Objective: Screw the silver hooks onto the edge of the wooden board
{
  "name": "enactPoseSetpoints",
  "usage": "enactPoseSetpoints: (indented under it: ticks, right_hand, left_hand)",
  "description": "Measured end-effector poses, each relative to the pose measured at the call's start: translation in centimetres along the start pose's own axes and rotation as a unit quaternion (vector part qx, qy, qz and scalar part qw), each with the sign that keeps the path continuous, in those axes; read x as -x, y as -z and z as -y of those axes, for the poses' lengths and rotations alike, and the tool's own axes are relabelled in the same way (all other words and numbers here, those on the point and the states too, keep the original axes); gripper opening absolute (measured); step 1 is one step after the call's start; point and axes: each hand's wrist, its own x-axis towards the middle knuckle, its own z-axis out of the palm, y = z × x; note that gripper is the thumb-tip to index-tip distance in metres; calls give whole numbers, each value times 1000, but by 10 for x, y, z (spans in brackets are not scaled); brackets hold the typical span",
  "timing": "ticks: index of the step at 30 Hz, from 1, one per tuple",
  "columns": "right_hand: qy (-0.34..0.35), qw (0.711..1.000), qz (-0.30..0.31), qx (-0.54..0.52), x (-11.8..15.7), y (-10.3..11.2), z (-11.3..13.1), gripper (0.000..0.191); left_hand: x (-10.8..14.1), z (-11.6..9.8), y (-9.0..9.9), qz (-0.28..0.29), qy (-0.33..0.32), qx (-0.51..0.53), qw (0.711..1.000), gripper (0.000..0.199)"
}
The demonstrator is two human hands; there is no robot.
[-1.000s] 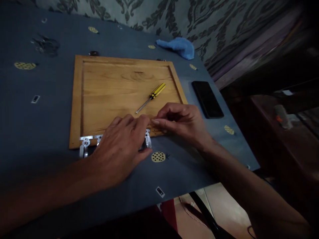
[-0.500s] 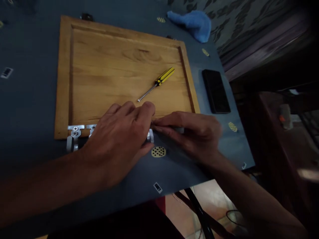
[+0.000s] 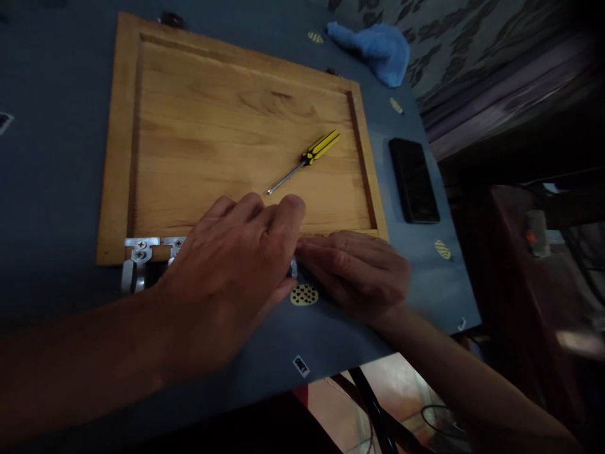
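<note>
A framed wooden panel (image 3: 212, 132) lies flat with its near edge under both hands. Along that edge sits silver metal hinge hardware (image 3: 140, 252) with cross-head screws; part of it is covered by my left hand (image 3: 236, 265). That hand is curled over the hardware, and a bit of metal shows beside its thumb. Close against it, my right hand (image 3: 357, 268) has its fingers pressed together at the panel's near edge; whatever is at their tips is hidden. A screwdriver (image 3: 305, 161) with a yellow and black handle rests on the panel, beyond the hands.
The panel is on a table with a dark blue-grey cover (image 3: 255, 359). A black phone-like slab (image 3: 414, 181) lies right of the panel, and a blue cloth (image 3: 378, 50) is at the far right. Small dark fittings (image 3: 171, 20) show at the panel's far edge.
My right hand's fingers have closed in from an outstretched pinch and lie flatter along the panel edge. My left hand keeps its place on the hardware. The view has shifted slightly.
</note>
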Motion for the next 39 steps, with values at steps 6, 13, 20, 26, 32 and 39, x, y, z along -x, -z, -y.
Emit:
enactPoseSetpoints:
  ticks: [6,13,20,26,32,39]
  right_hand:
    - [-55,998,4,-17,-1,0,3,21]
    - [-101,993,23,-64,-2,4,7,27]
    - [-146,981,8,-130,-4,2,6,22]
    - [-166,970,22,-175,-12,2,6,24]
    - [-164,969,38,-182,-15,4,5,22]
    - [-167,961,53,-214,-14,5,2,19]
  left_hand:
    - [-1,1,0,-5,9,-1,1000,40]
    - [-1,0,0,-2,19,-12,1000,39]
    - [0,3,-2,-13,-3,16,1000,38]
    - [-3,-1,-1,-14,5,11,1000,41]
    - [-2,-2,-1,-24,-4,-8,1000,42]
    - [0,0,-1,-28,-35,-25,999,40]
